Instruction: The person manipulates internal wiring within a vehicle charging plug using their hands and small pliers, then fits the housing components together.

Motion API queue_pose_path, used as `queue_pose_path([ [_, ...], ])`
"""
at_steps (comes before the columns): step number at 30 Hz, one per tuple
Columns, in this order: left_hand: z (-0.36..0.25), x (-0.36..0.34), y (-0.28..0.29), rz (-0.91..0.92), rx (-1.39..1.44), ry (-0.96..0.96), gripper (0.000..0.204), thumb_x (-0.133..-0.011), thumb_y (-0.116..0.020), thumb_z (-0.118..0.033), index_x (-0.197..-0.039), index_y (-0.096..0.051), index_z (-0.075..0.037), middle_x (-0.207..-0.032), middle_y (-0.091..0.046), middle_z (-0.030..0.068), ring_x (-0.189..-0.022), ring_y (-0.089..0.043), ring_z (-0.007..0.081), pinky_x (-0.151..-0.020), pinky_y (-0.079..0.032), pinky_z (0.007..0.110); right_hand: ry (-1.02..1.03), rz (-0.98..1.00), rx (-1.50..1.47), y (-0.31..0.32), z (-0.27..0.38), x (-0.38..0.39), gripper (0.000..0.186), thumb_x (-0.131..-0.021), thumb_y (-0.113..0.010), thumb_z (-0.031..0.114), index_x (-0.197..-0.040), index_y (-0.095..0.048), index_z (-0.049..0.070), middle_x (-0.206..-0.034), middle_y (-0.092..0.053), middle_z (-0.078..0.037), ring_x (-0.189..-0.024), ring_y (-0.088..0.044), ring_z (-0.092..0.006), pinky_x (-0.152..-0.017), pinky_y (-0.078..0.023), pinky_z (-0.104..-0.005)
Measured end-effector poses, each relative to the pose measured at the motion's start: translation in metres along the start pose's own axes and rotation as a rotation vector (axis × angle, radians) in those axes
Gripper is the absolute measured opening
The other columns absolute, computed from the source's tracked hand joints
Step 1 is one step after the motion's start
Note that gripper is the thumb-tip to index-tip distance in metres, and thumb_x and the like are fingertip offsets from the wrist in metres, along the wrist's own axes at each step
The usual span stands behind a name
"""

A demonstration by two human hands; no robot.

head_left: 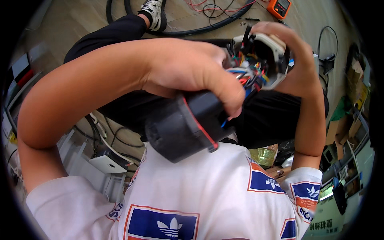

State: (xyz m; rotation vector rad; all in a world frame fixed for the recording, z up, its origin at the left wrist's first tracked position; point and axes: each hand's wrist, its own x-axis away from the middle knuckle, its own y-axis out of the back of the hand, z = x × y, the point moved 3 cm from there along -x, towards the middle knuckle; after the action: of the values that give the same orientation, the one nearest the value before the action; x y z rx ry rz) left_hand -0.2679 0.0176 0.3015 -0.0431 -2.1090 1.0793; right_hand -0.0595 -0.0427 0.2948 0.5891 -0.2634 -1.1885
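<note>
My left hand [192,66] is closed at the near part of an opened device. Its thumb presses on a black round plastic housing [172,130] with a thin red seal around it. This housing hangs tilted under the palm, above my lap. My right hand [302,60] is wrapped around the far side of a pale hollow shell [260,38] with a dark inside. A tangle of thin coloured wires [254,74] runs between the two parts, near my left fingers. Those left fingertips are partly hidden behind the wires and shell.
A thick black cable [200,31] curves across the floor ahead, with thin red and black leads. Beside it lies an orange multimeter [279,8]. Cables and a white box [108,163] are at left. Cardboard pieces [338,130] and a shelf stand at right.
</note>
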Motion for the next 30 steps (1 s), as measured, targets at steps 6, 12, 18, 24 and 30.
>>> queue_pose_path([
  [6,-0.027,-0.03,0.004,-0.037,0.111,-0.145,0.038,-0.072,-0.077,-0.022,-0.098,-0.066,0.004,-0.089,-0.071,0.0119,-0.08,-0.068,0.0172,-0.077,-0.056,0.029,-0.103,-0.239,0.106,0.015,-0.042,0.006,0.093,-0.061,-0.094,0.009,-0.139,-0.043,0.001,-0.137,-0.058,-0.018,-0.128,-0.056,-0.0264,-0.11,-0.043,-0.0383],
  [12,-0.042,-0.046,0.003,-0.066,0.191,-0.219,0.032,-0.075,-0.075,-0.024,-0.091,-0.068,0.003,-0.087,-0.071,0.0104,-0.077,-0.068,0.016,-0.075,-0.055,0.028,-0.013,-0.424,0.339,0.013,-0.069,0.011,0.105,-0.068,-0.089,0.013,-0.15,-0.026,-0.004,-0.13,-0.057,-0.019,-0.112,-0.062,-0.0272,-0.097,-0.049,-0.0356],
  [18,-0.054,-0.049,0.002,-0.07,0.139,-0.217,0.036,-0.074,-0.075,-0.024,-0.094,-0.067,0.004,-0.087,-0.071,0.011,-0.079,-0.068,0.0171,-0.076,-0.054,0.029,-0.061,-0.617,0.08,0.007,-0.094,0.015,0.106,-0.07,-0.089,0.016,-0.151,-0.023,-0.003,-0.142,-0.048,-0.021,-0.124,-0.057,-0.0282,-0.105,-0.046,-0.0347],
  [24,-0.055,-0.047,-0.001,-0.12,0.062,-0.184,0.056,-0.071,-0.078,-0.02,-0.116,-0.058,0.007,-0.098,-0.067,0.0121,-0.089,-0.069,0.0206,-0.084,-0.055,0.033,-0.122,-0.588,0.296,0.014,-0.084,0.016,0.086,-0.076,-0.084,0.017,-0.145,-0.036,-0.004,-0.131,-0.056,-0.02,-0.112,-0.062,-0.0277,-0.098,-0.048,-0.0351],
  [30,-0.048,-0.052,-0.009,-0.116,0.031,-0.131,0.058,-0.071,-0.08,-0.019,-0.119,-0.056,0.004,-0.105,-0.063,0.0108,-0.09,-0.068,0.0197,-0.084,-0.055,0.034,-0.074,-0.618,0.393,0.018,-0.087,0.024,0.065,-0.082,-0.074,0.006,-0.139,-0.043,-0.001,-0.14,-0.051,-0.026,-0.126,-0.055,-0.0367,-0.105,-0.044,-0.0404],
])
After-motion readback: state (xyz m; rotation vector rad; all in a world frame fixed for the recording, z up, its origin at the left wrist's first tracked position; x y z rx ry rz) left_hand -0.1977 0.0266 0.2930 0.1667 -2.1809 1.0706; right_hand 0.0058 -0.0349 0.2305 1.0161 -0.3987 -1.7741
